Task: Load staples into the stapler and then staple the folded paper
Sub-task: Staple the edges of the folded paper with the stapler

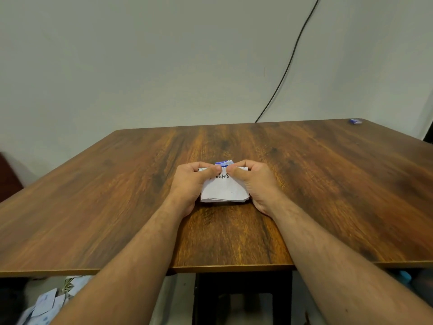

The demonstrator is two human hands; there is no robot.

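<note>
Head view shows both hands meeting over a small white folded paper [223, 190] with dark handwriting, lying near the middle of the brown wood-grain surface [328, 184]. The left hand [191, 184] pinches the paper's far edge between thumb and curled fingers, and the right hand [254, 182] does the same from the other side, so the two thumbs nearly touch at the top of the fold. Just beyond the fingertips, a small blue and white object [224, 162] peeks out; it may be a staple box or part of the stapler, but too little shows to tell which. No stapler can be clearly made out. A second small blue box [356, 121] sits well apart at the far right corner of the surface, and a black cable [290, 64] hangs down the pale wall behind.

Judging from this, the step in hand seems to be creasing or squaring up the fold rather than loading or stapling. The next move probably calls for one hand to keep the fold pressed flat while the other frees itself for the blue and white object.
</note>
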